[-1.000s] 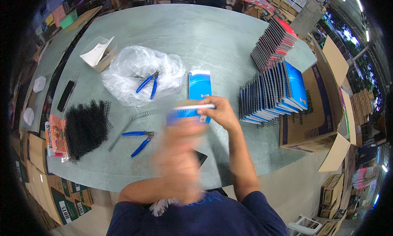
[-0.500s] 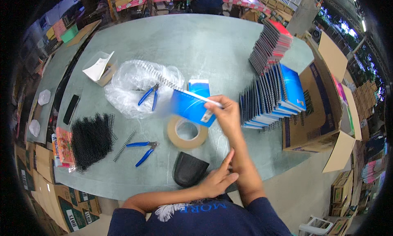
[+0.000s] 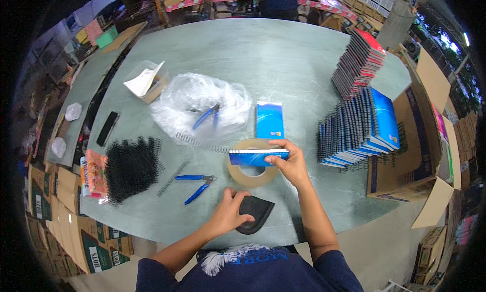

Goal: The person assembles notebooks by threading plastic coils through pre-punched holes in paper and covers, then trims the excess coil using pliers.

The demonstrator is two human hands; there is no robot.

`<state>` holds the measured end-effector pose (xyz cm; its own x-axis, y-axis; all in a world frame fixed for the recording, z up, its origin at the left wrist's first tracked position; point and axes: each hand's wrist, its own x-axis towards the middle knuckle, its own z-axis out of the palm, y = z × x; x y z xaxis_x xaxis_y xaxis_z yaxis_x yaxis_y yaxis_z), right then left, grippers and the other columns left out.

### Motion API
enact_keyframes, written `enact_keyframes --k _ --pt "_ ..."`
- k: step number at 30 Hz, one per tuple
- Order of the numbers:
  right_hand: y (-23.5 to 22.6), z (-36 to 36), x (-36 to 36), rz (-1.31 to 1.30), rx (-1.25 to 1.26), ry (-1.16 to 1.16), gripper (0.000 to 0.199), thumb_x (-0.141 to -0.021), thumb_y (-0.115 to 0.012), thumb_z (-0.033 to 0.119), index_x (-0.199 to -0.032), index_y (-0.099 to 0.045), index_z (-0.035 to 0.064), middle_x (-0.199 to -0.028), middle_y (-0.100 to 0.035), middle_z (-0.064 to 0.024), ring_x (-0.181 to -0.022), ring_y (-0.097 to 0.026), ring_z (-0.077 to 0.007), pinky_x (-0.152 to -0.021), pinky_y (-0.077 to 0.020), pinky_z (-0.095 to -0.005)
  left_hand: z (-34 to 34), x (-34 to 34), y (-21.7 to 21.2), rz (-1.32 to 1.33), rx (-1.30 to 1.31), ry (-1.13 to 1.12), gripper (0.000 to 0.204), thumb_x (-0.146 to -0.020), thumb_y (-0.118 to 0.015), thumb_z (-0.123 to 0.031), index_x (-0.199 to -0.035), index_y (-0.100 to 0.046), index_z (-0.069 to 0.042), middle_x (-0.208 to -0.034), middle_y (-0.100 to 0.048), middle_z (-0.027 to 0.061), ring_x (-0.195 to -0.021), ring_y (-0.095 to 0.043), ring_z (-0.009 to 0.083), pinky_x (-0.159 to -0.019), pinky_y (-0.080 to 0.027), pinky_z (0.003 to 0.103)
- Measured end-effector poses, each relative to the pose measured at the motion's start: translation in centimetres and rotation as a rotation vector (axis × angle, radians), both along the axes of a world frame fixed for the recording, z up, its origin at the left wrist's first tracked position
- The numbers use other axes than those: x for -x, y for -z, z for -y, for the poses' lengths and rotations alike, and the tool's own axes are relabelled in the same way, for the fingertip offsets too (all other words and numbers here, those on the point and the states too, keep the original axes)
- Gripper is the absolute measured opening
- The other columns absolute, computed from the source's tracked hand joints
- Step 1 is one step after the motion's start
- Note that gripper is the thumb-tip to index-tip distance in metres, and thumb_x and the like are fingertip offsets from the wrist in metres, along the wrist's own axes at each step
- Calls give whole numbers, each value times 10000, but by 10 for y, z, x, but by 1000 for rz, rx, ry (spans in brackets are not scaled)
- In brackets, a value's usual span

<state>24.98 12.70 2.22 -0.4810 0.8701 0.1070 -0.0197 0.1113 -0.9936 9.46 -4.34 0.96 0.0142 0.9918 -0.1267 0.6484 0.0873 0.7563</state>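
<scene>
My right hand pinches a small blue notebook by its right end, above a roll of tan tape. A dark spiral wire coil sticks out from the notebook's left end. My left hand rests at the left edge of a black rounded pad, thumb and fingers apart, with no object between them. Blue-handled cutters lie open left of the tape. Beyond it lies another blue notebook.
Stacked blue notebooks and red notebooks stand at right, beside an open carton. A clear plastic bag carries more blue cutters. Black coils and a dark phone-like slab lie at left.
The notebook in my right hand has come nearer and now shows its edge, with the coil trailing left. My left hand has left my right forearm for the black pad. The view has shifted.
</scene>
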Motion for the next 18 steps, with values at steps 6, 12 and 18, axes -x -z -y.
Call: enact_keyframes --k 6,12,18 --pt "-2 5 9 -88 130 37 494 -697 -719 -38 -1159 -553 21 -921 -649 -84 -849 -599 -121 -734 -476 -228 -30 41 -48 83 -371 -172 301 -723 -702 -91 -953 -516 -40 -885 -588 131 -862 -570 289 -792 -457 351" --pt "7 3 6 -37 47 -54 223 -727 -691 -43 -944 -676 8 -900 -677 -73 -811 -607 -121 -734 -481 -239 -31 53 -66 -136 -386 101 326 -723 -670 -58 -1047 -637 -83 -948 -640 100 -896 -615 265 -802 -479 345" --pt "8 6 1 -41 91 -79 179 -741 -685 -29 -917 -685 7 -898 -680 -62 -806 -600 -111 -731 -477 -238 -35 50 -64 -118 -570 -129 317 -739 -673 -45 -1049 -640 -100 -953 -632 107 -815 -619 249 -716 -497 321"
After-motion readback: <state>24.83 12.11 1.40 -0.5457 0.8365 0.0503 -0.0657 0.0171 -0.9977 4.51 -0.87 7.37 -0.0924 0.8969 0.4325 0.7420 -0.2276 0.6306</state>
